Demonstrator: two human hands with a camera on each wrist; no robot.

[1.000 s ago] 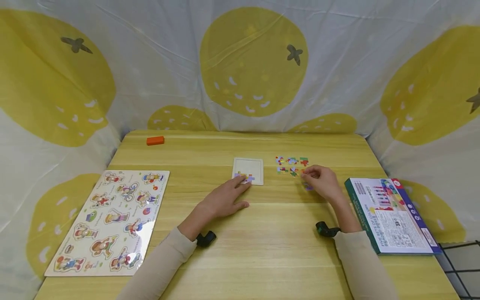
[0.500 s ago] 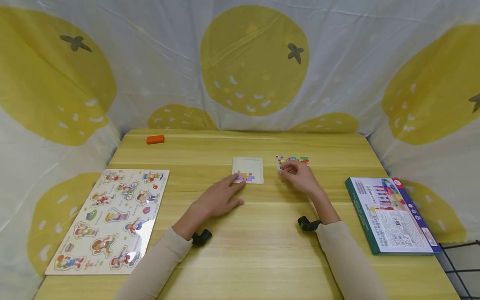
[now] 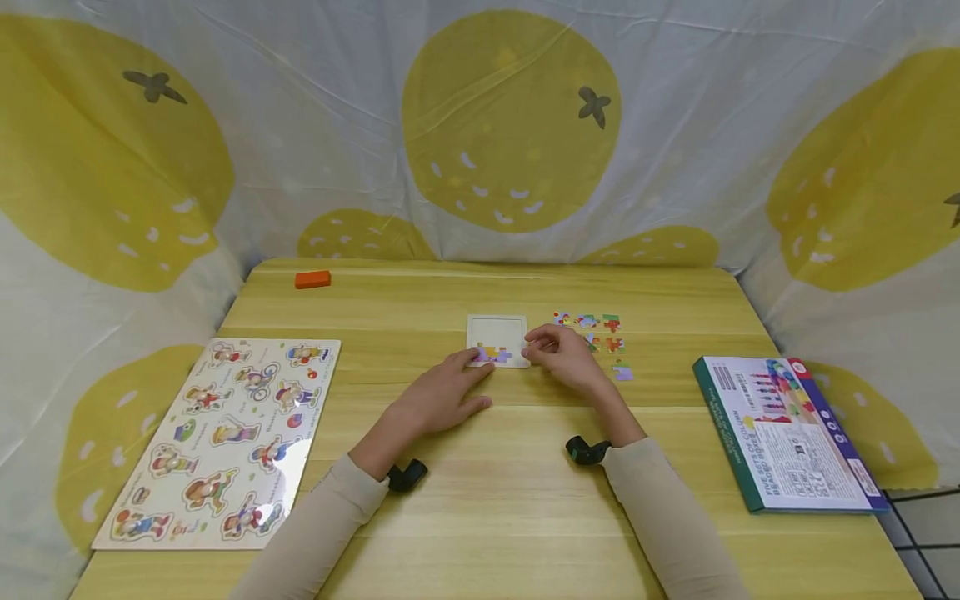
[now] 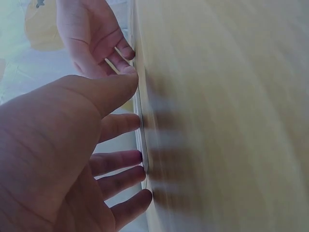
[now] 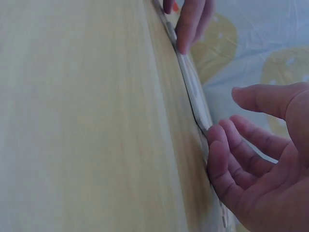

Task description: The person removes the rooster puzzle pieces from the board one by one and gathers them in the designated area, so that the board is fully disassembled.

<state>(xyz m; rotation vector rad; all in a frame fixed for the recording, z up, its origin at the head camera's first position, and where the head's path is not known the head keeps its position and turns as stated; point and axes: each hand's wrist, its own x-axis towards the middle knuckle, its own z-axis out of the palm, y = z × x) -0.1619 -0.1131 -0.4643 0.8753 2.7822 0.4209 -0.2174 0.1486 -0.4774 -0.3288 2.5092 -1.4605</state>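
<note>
A small square puzzle tray [image 3: 498, 327] lies mid-table, with several joined purple and yellow puzzle pieces [image 3: 492, 354] along its near edge. My left hand [image 3: 438, 396] rests its fingertips on the tray's near left corner, fingers nearly straight, thumb out to the side. At the tray's right edge my right hand [image 3: 566, 358] pinches a small pale puzzle piece [image 3: 525, 352], mostly hidden by the fingertips. The right wrist view has the right hand's fingers [image 5: 227, 154] curled beside the tray's edge. Behind and right of that hand lie several loose puzzle pieces [image 3: 611, 322].
A large picture board [image 3: 217, 442] with cut-out figures lies at the left. A flat boxed set [image 3: 795, 433] lies at the right. An orange block [image 3: 312, 279] sits at the back left. Fruit-patterned cloth [image 3: 510, 125] surrounds the wooden table [image 3: 495, 500] at the back and sides.
My right hand has moved left from the loose pieces to the tray's right edge, uncovering the lower right piece. The left hand has stayed almost in place at the tray.
</note>
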